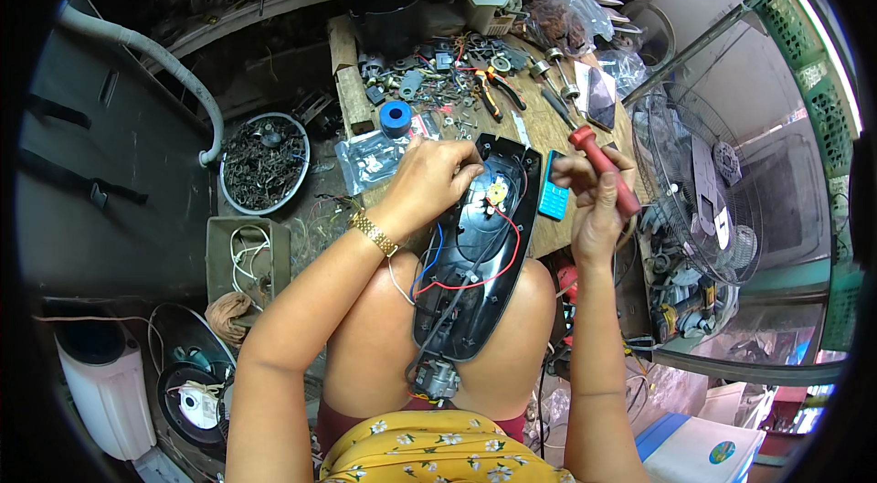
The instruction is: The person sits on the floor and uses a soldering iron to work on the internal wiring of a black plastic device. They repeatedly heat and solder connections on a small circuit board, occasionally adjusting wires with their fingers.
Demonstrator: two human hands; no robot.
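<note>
A long black plastic housing (484, 300) lies open-side up across my lap and the bench edge, with a small yellow component (496, 193), red, blue and white wires, and a metal motor (437, 381) at its lower end. My left hand (443, 170) is closed at the housing's upper left edge, its fingertips partly hidden. My right hand (598, 195) is wrapped round a red-handled screwdriver (596, 147), raised to the housing's right. A turquoise calculator-like object (552, 200) is just left of that hand.
The wooden bench (537, 232) bears small parts, pliers (493, 95), a blue tape roll (395, 117), plastic bags and a black bucket (382, 10). A basin (300, 174) of dark bits and a crate (219, 245) stand left. Wire fan guards (740, 268) stand right.
</note>
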